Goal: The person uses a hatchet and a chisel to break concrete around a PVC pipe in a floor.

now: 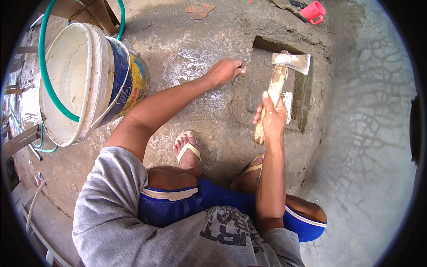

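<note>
My right hand (273, 115) is wrapped round the wooden handle of a hatchet (276, 84). The hatchet's pale, stained metal head (291, 61) is raised over a rectangular pit (303, 98) in the rough concrete. To its left, my left hand (226, 71) is closed on a short grey metal piece (245, 58) with a rounded end. Its lower part is hidden, so I cannot tell its exact kind. That hand is low, close to the wet, muddy floor (189, 95) at the pit's left side.
A large white bucket (95, 82) with a blue and yellow label and a green hose (49, 84) in it stands at left. A red mug (313, 12) and broken reddish tile (199, 10) lie at the far side. Cracked smooth concrete (364, 124) spreads at right.
</note>
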Demonstrator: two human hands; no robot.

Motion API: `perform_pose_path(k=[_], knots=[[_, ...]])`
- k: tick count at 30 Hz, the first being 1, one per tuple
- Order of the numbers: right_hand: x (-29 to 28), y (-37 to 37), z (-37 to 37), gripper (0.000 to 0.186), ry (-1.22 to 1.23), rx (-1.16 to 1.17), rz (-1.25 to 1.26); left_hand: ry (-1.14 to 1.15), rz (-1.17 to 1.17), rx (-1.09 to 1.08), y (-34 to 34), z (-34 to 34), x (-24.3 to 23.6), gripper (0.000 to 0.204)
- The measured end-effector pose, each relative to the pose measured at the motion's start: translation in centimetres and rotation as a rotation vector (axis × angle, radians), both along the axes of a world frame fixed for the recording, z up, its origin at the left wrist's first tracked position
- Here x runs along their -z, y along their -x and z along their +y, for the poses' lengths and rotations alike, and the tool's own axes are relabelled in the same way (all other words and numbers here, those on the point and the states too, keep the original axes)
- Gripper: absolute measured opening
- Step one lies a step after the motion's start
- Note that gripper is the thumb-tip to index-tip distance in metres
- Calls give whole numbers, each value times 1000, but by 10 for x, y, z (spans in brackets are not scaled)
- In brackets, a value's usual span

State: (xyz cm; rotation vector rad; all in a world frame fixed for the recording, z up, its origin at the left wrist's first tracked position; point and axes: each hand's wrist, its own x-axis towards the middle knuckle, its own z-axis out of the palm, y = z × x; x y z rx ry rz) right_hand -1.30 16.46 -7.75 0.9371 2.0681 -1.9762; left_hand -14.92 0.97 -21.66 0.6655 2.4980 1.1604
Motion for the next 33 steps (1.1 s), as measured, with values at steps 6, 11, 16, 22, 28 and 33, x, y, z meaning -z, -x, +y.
perform_pose_path(k=[6,11,16,22,28,33], knots=[[1,-1,2,27,8,24,10,-68,107,103,-8,3,9,24],[7,-3,3,26,-59,-56,-10,-59,77,162,-4,16,16,23],[9,-3,7,24,-104,-23,-11,-114,-196,149,5,31,21,26],[-1,-5,24,21,-243,-145,-237,-135,-173,190,2,32,26,28],[-119,35,37,24,-427,237,469,-130,-129,221,0,30,25,25],[-76,33,32,21,-665,407,782,-188,-236,163,-2,37,24,28]])
